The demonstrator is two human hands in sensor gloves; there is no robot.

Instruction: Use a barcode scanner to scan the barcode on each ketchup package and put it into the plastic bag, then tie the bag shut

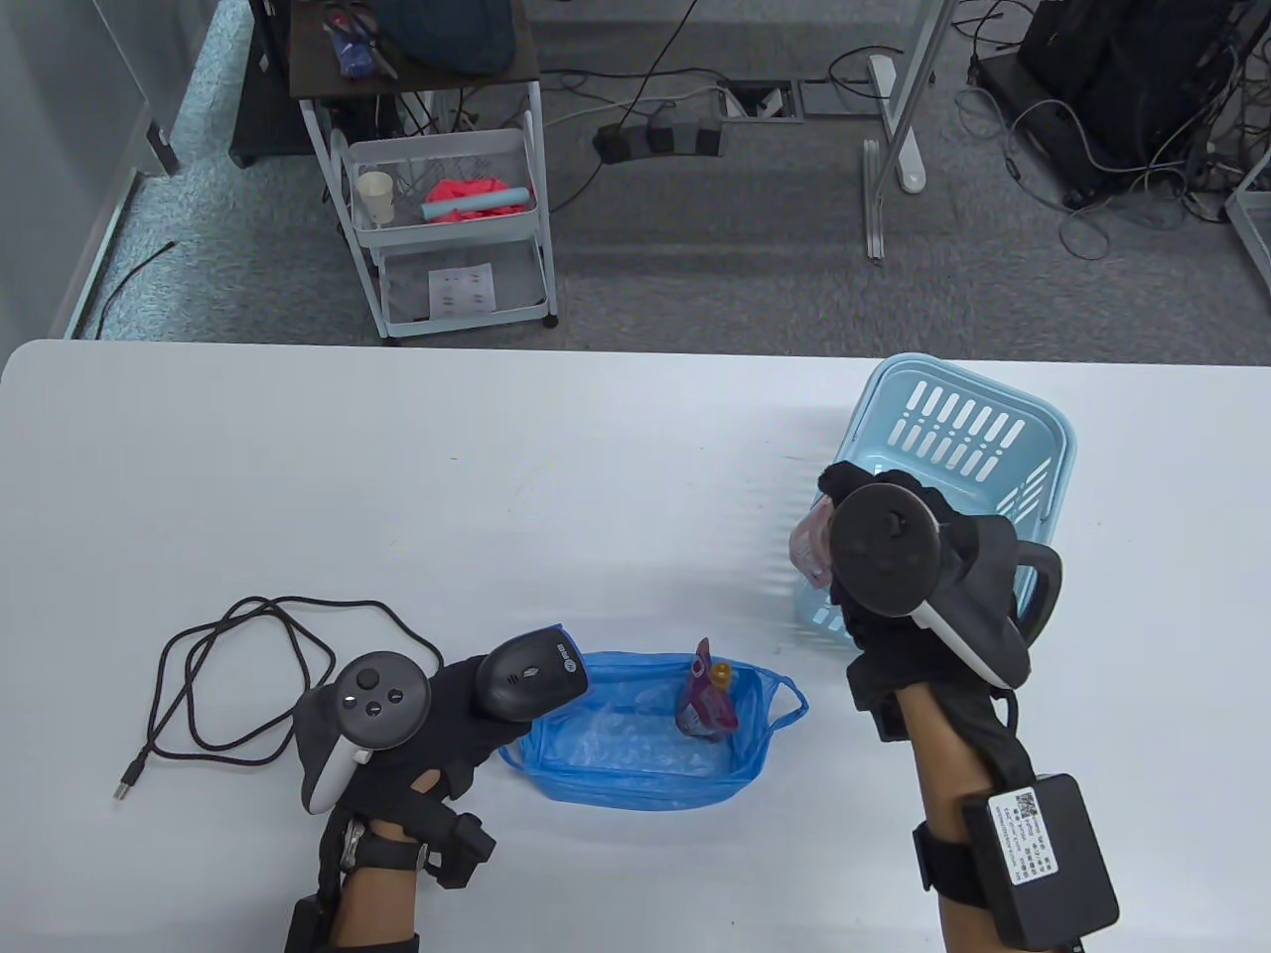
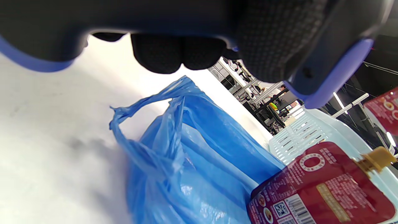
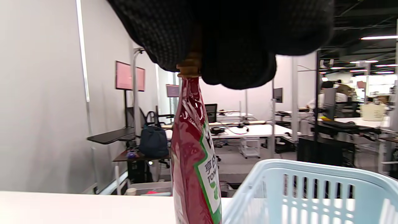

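Observation:
My left hand (image 1: 452, 710) grips a black barcode scanner (image 1: 531, 673) at the left edge of the open blue plastic bag (image 1: 635, 754). Inside the bag one red ketchup package (image 1: 707, 703) stands with its yellow cap up; the left wrist view shows its barcode (image 2: 298, 210) and the bag's handle (image 2: 146, 102). My right hand (image 1: 844, 536) is raised over the left side of the light blue basket (image 1: 958, 437). It pinches a second ketchup package (image 3: 194, 155) by its cap, and the pouch hangs straight down. In the table view only a blurred bit of that package (image 1: 809, 541) shows.
The scanner's black cable (image 1: 238, 675) loops on the white table (image 1: 496, 476) to the left of my left hand. Beyond the table's far edge stand a white cart (image 1: 447, 228) and floor cables. Basket rim (image 3: 311, 174) fills the right wrist view's lower right.

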